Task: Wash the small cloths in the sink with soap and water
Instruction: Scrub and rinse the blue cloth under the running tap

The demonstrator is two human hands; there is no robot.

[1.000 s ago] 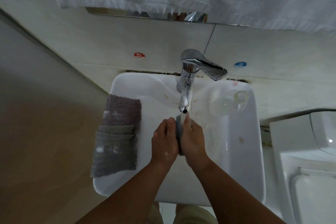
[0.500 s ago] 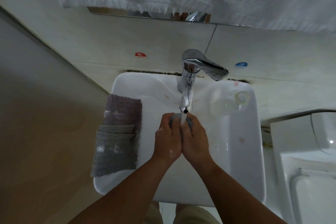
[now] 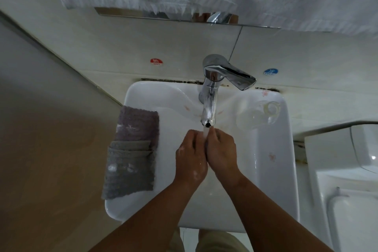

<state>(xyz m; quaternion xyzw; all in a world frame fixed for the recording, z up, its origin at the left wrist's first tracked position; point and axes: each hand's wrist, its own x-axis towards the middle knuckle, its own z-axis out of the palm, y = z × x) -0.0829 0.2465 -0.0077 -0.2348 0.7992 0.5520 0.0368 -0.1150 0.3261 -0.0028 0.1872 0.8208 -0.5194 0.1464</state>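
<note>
Rinse-and-rub stage, I'd say. Both hands are knuckles-up right under the tap [image 3: 208, 108], with the water [image 3: 205, 131] running down between them. The left hand [image 3: 191, 157] and right hand [image 3: 222, 152] are pressed side by side, fingers curled down and closed in tight around the small cloth [image 3: 206, 148]. Only a thin dark sliver of it shows in the seam between them (the rest is buried in the palms). There are a few soap flecks on the back of the left hand.

Two more cloths wait folded on the left rim of the sink [image 3: 272, 170]: a purple cloth [image 3: 138, 124] with a grey cloth [image 3: 129, 168] overlapping its near end, both apparently still to do.

Next move, my guess: keep scrubbing under the stream, then wring it out, put it aside and grab one from the rim.

Versus half a second ago: back then a grey lump of the cloth poked out at the fingertips under the spout, and now the hands have closed over it. The rim cloths haven't budged.
</note>
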